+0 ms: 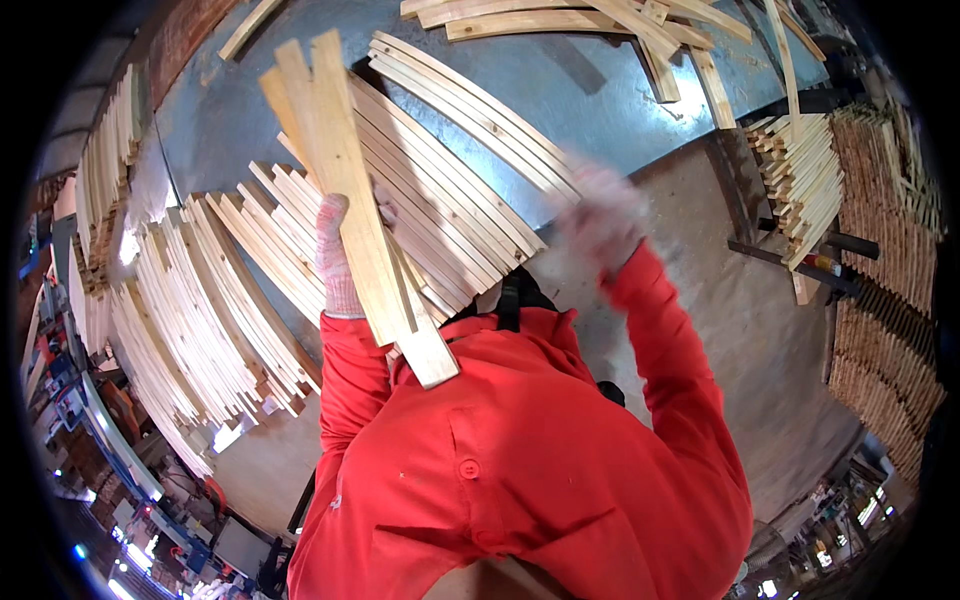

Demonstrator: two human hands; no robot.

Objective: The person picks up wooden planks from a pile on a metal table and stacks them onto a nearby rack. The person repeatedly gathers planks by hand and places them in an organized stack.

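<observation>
Several pale wooden slats (348, 175) are gripped in my left hand (338, 255), which wears a light knitted glove. The held slats fan out slightly at their far ends, and their near ends reach down in front of my red jacket. Beneath them, a row of narrow wooden strips (440, 190) lies side by side on the metal table (330, 30). My right hand (605, 215), gloved too, is smeared by motion. It is at the near end of a separate group of curved strips (470, 105); whether it touches them I cannot tell.
More rows of strips (195, 310) lie to the left. Loose curved wooden pieces (530, 22) cross each other at the table's far side. On the right, a stack of strips (805, 185) sits by a dark metal rack (790, 258), with larger stacks (880, 200) beyond.
</observation>
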